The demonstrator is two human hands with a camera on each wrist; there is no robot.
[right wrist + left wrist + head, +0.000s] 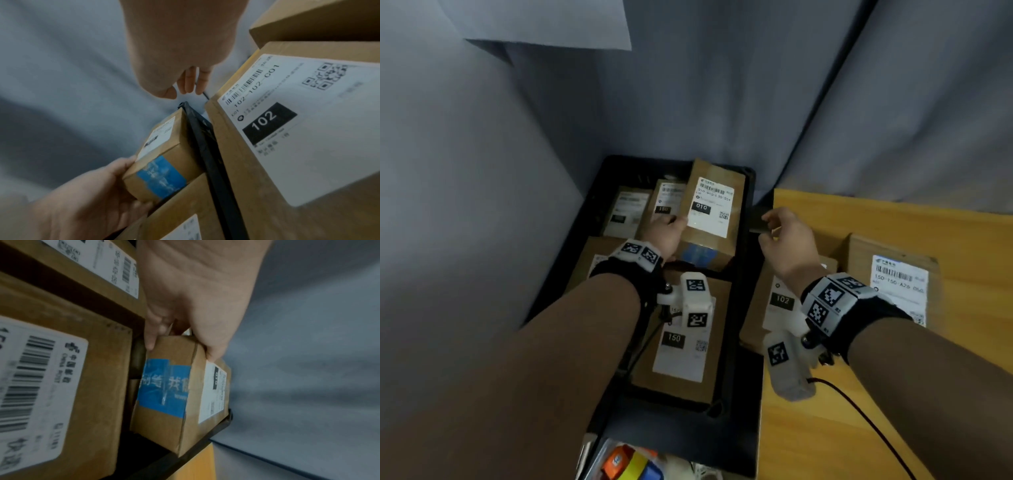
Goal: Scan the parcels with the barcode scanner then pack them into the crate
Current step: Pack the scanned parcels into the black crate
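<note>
My left hand [667,229] grips a brown parcel [710,219] with a white label marked 010 and blue tape on its near end. It is held tilted over the far right part of the black crate [744,274]. In the left wrist view, thumb and fingers [211,353] pinch the parcel [174,394] at its top edge, just inside the crate rim [205,439]. My right hand [768,228] hovers by the table's left edge with loosely curled fingers [193,87] holding nothing. A dark object [756,221] shows just beyond it; I cannot tell whether it is the scanner.
Several labelled parcels lie flat in the crate, one marked 150 [681,342] at the near end. On the wooden table [859,428] lie a parcel marked 102 [774,308] against the crate and another parcel [893,284] to its right. A black cable [859,411] crosses the table.
</note>
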